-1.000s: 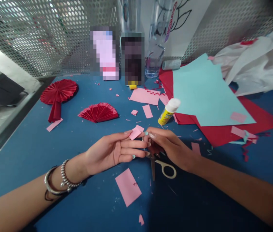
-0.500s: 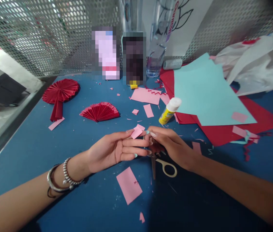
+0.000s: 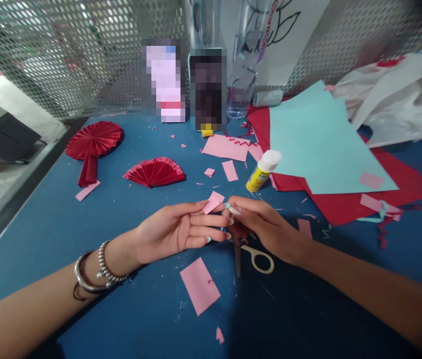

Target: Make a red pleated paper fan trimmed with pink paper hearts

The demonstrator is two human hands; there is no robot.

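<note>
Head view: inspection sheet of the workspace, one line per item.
Surface: blue table, littered with paper scraps.
Job's things: small pink paper piece at the fingertips of both hands; scissors lying under the right hand.
Clutter: glue stick, two red paper fans, light blue sheet on red sheets, pink rectangle, plastic bag.
Hands: left hand palm up; right hand pinching.
Cables: nothing seen.
Surroundings: perforated metal screen, clear bottle.

Two red paper fans [image 3: 93,142] [image 3: 154,172], one glue stick [image 3: 262,171], one pair of scissors [image 3: 255,254], two hands [image 3: 175,229] [image 3: 265,224].
</note>
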